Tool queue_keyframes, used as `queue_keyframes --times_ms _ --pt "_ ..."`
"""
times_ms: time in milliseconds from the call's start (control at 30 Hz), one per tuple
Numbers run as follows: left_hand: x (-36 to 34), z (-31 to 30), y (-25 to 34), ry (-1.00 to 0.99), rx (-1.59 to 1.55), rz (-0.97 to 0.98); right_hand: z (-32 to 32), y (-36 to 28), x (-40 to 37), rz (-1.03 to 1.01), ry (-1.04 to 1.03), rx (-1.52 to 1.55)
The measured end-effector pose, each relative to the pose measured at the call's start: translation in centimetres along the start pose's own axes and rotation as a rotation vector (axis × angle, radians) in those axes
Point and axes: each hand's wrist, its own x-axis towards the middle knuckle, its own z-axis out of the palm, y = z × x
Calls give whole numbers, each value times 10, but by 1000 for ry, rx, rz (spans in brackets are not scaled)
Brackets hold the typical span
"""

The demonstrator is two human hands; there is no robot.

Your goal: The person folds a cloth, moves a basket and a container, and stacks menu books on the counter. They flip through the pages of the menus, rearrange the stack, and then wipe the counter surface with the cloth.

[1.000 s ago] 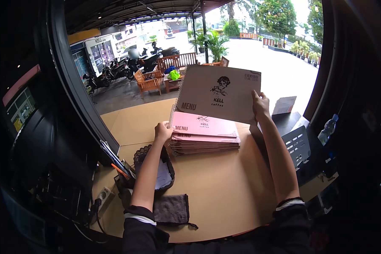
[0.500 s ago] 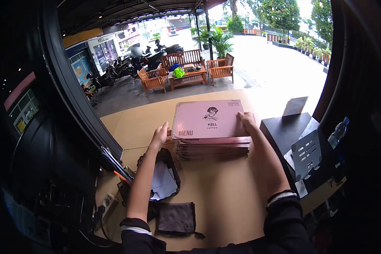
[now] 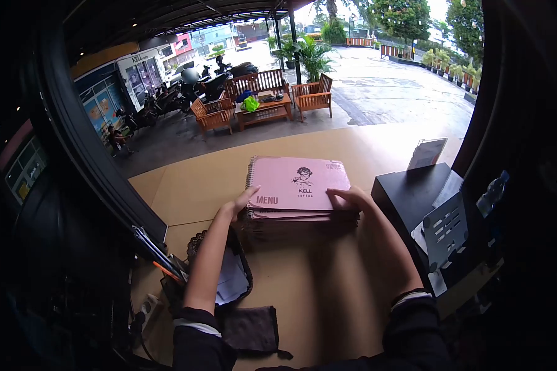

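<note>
The menu point(image 3: 297, 182) lies atop the stack point(image 3: 303, 221). My open left hand point(image 3: 236, 204) touches its edge; my right hand point(image 3: 348, 198) lies flat on it.

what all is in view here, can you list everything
menus: one stack, pink, middle of counter
counter: one, tan, across the foreground
basket: one, dark, left of menus, white papers inside
cloth: one, grey, near counter edge
box: one, black, right of menus
card stand: one, pale, at box's far edge
bottle: one, clear, far right
wooden furniture: one set, brown, outside
motorbikes: several, dark, outside left
left hand: one, open, at stack's near left corner
right hand: one, open, on stack's near right corner
</note>
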Motion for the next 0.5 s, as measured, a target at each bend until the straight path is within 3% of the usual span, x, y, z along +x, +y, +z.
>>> queue_keyframes --times_ms 67,100,167,233,333,400,467,500 --pt "-1 -1 4 -31 0 -7 6 -3 -16 -150 48 302" --pt "16 -9 -5 47 -50 22 6 21 8 29 120 213" --pt "23 -13 -11 128 -98 52 0 -1 -12 107 130 290" --pt "14 -6 -10 134 -194 268 -4 -8 -17 197 143 370" --pt "3 -6 -5 4 -290 162 -2 4 -8 320 69 478" --pt "11 -11 -13 -89 -386 107 0 10 -7 308 23 502" --pt "18 -14 -20 2 -341 260 4 -3 -30 53 13 618" --pt "12 -11 -18 9 -410 292 2 -7 -35 49 15 618"
